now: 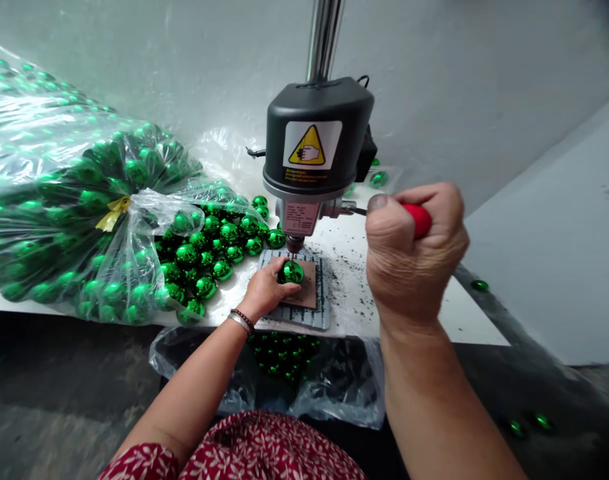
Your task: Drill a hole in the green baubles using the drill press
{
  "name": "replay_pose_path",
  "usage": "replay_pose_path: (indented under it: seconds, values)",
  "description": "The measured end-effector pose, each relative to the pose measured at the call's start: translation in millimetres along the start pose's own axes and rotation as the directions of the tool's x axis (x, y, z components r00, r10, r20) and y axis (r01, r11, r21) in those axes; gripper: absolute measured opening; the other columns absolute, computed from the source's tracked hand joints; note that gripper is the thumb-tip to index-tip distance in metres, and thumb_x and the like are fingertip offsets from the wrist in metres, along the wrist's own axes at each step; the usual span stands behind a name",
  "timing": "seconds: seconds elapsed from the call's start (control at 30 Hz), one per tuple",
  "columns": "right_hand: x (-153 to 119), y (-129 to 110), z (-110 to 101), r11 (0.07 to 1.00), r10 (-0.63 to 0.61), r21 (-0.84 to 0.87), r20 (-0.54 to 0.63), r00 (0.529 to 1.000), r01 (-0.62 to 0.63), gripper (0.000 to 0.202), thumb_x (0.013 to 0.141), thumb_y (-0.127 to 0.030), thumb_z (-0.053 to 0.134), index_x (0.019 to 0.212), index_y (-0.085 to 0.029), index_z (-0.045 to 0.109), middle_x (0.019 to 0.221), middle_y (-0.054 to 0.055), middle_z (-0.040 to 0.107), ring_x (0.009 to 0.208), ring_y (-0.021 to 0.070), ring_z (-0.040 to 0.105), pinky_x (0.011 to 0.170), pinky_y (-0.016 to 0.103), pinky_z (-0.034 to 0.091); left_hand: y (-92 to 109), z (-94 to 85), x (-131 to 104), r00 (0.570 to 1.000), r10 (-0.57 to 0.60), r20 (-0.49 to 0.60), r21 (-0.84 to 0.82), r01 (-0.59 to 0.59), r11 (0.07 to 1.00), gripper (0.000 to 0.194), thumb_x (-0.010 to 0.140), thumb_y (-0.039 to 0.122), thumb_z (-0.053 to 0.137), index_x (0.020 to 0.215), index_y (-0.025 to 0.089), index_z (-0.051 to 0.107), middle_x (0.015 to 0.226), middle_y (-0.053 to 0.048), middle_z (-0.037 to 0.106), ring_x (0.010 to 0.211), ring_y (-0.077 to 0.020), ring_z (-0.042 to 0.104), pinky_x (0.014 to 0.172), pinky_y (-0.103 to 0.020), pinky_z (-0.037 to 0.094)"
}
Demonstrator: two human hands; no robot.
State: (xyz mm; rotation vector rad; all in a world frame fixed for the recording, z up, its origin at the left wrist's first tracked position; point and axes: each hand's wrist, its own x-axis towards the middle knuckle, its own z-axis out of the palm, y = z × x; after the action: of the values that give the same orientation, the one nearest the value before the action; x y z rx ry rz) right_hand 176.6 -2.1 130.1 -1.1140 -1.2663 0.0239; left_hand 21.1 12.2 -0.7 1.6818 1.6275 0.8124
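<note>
My left hand (264, 288) holds a shiny green ball (290, 272) on a brown pad (308, 288) that lies on the slotted grey base plate (304, 313) of a small press (315, 137). The ball sits right under the press's dark tip (294, 243). My right hand (414, 250) is closed around the red knob (418, 219) of the press's lever, to the right of the machine.
A large clear bag of green balls (59, 200) lies at the left, with several loose green balls (209, 250) spilling beside the press. A plastic bag holding green balls (284, 367) hangs under the table edge. Stray balls (529, 423) lie on the floor at right.
</note>
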Motion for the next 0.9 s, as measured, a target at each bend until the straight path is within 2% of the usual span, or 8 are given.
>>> replay_pose_path:
  seconds: [0.27,0.47,0.7,0.9]
  values:
    - [-7,2,1,1.0,0.025,0.006,-0.033,0.999,-0.025,0.023,0.076,-0.038,0.051,0.07,-0.015,0.049,0.065,-0.003,0.049,0.059,0.0012,0.039,0.058,0.018,0.034,-7,3.9,1,1.0,0.016,-0.022,-0.008,-0.017,1.0,0.071,0.067,0.033,0.076,0.133,0.022,0.055,0.122,-0.006,0.066,0.106,-0.0256,0.062,0.096,-0.036,0.047]
    - [-16,8,2,0.999,-0.026,-0.02,-0.078,0.997,0.025,0.023,0.076,-0.037,0.053,0.07,-0.014,0.05,0.064,-0.003,0.051,0.059,0.0014,0.043,0.057,0.017,0.036,-6,3.9,-1,0.999,0.022,-0.025,0.011,-0.022,1.0,0.067,0.067,0.033,0.075,0.131,0.024,0.056,0.116,-0.005,0.068,0.101,-0.0235,0.063,0.093,-0.034,0.048]
    - [-28,15,4,0.999,-0.029,-0.017,-0.119,0.992,0.028,0.021,0.079,-0.036,0.055,0.074,-0.015,0.051,0.068,-0.002,0.053,0.062,0.0026,0.048,0.06,0.018,0.04,-9,6.5,-1,0.999,0.043,-0.029,-0.014,-0.043,0.999,0.066,0.068,0.033,0.075,0.13,0.024,0.056,0.113,-0.004,0.069,0.099,-0.024,0.064,0.088,-0.033,0.049]
    - [-45,27,4,0.997,-0.076,0.01,-0.112,0.991,0.077,0.02,0.081,-0.033,0.056,0.077,-0.014,0.052,0.068,-0.002,0.054,0.06,0.0015,0.048,0.058,0.017,0.04,-8,5.1,-2,0.999,0.016,-0.03,0.004,-0.016,1.0,0.066,0.067,0.035,0.074,0.13,0.025,0.056,0.104,-0.004,0.07,0.09,-0.0241,0.064,0.082,-0.034,0.049]
